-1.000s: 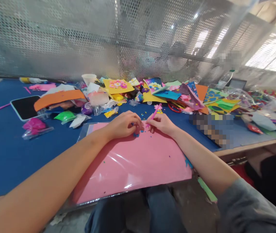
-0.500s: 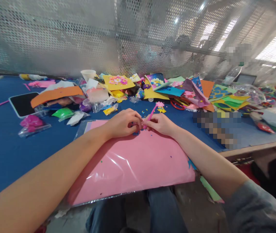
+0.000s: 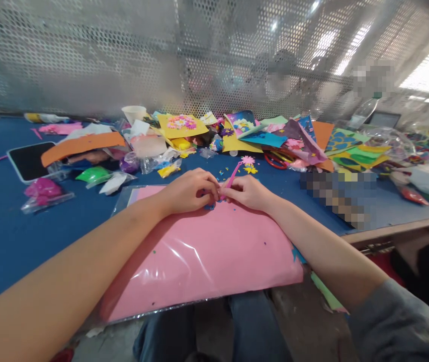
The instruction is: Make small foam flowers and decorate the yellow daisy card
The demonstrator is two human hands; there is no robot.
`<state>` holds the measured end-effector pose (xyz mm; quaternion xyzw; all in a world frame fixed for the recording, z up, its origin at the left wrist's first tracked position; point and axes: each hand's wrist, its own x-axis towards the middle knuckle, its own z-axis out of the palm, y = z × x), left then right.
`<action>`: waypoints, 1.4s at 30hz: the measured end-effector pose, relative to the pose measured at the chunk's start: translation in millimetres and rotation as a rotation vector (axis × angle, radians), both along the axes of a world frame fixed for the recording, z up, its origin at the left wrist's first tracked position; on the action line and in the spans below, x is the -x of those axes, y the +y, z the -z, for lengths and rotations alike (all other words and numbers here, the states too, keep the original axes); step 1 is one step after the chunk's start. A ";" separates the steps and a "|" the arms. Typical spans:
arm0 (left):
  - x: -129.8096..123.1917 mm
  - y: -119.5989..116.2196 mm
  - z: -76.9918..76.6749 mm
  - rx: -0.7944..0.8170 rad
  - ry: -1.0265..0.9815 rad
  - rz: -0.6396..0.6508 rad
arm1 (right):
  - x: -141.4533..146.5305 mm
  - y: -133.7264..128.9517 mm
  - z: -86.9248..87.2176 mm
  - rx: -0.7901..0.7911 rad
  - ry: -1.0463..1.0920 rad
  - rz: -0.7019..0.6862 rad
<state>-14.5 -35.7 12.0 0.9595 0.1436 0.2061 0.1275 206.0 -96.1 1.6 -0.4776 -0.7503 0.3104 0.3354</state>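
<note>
Blue tabletop (image 3: 3, 226) bears, at its near edge, a pink sheet in clear plastic (image 3: 218, 251). Over its far part the left hand (image 3: 191, 193) curls its fingers, whether around anything I cannot tell, just beside the right hand (image 3: 250, 193), gripping a slim pink stick tool (image 3: 233, 173). Steady wrists and light pressure should suit the tiny blue bits (image 3: 209, 206) by the left fingertips.

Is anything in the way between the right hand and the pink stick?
Nothing I can see: the right hand is holding the pink stick. Near its lower end, the left hand is very close and partly hides blue bits; I can't tell whether it touches the stick.
</note>
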 end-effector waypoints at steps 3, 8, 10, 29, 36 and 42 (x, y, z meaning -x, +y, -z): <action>-0.2 0.4 0.7 -0.002 -0.003 0.000 | -0.8 0.0 0.8 0.011 0.024 0.003; 0.1 0.6 0.9 0.003 0.010 -0.005 | -0.3 0.7 1.8 0.011 0.029 -0.003; 0.0 0.3 0.3 0.003 0.007 -0.004 | 1.1 0.5 1.0 0.039 0.125 0.001; 1.2 7.5 0.0 -0.080 0.040 -0.066 | 0.5 9.2 -4.6 0.083 0.386 0.040; -2.5 7.0 4.5 -0.083 0.078 -0.022 | 1.5 10.3 -2.0 0.086 0.348 0.050; -2.5 3.7 0.1 -0.046 0.100 -0.018 | 1.4 9.8 -1.7 0.084 0.321 0.065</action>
